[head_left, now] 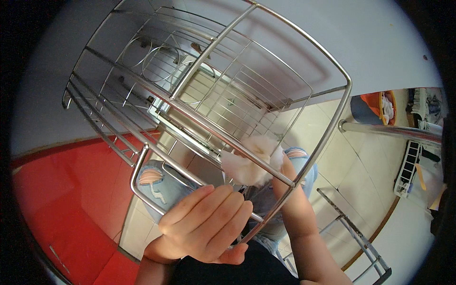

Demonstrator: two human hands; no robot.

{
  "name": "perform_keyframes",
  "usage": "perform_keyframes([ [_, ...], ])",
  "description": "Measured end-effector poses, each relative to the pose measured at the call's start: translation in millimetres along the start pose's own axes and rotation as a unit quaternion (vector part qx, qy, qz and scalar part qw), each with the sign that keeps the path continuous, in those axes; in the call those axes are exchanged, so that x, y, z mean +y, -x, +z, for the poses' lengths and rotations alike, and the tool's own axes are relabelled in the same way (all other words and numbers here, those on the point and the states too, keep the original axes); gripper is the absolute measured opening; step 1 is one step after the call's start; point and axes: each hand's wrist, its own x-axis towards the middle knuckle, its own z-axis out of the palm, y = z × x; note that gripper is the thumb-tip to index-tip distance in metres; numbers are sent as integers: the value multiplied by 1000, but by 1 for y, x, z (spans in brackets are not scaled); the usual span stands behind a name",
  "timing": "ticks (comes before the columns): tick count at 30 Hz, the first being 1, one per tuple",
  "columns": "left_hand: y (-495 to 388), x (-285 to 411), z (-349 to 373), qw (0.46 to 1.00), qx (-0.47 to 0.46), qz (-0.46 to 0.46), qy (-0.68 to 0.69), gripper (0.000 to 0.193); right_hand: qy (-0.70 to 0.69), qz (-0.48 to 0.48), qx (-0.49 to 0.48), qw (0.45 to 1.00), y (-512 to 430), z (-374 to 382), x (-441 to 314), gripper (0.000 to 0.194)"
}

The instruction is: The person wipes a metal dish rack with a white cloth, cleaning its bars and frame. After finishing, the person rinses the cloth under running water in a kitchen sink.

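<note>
A chrome wire rack point(199, 114) with thick tube edges, thin cross wires and several ring holders fills the view, tilted above my knees. My left hand point(208, 222) is closed around a lower tube of its frame, close to my body. Inside the rack, behind the wires, my right hand point(281, 164) holds a crumpled white tissue or cloth point(254, 160) near the tube at the lower right. The tissue and tube cover most of its fingers.
A red panel point(71, 199) stands at the left, a grey wall point(374, 46) beyond the rack. On the tiled floor point(342, 153) are an orange-lined bin point(384, 108) and, lower right, a metal frame point(363, 242). A metal pipe point(392, 131) runs right.
</note>
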Motion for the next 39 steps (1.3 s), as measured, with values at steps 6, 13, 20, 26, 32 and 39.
perform_keyframes([
  [6, -1, 1, 3, 1000, 6, -1, 4, 50, -152, -162, 236, 946, 37, 23, 49, 21],
  [13, 0, 2, 4, 1000, 9, 3, 6, 50, -122, -158, 249, 948, 51, 27, 45, 30],
  [20, 2, -1, 7, 999, 20, 18, 20, 54, -273, -194, 455, 825, 26, 58, 28, 37],
  [26, 1, 2, 8, 999, 24, 23, 13, 50, -265, -254, 458, 810, 3, -35, -35, 31],
  [32, 3, 0, 3, 1000, -5, 18, 17, 48, -343, -256, 503, 751, 2, -50, 15, 27],
  [39, 1, 0, 4, 1000, -9, 21, 12, 48, 341, -325, 499, 728, -5, 10, 101, 23],
])
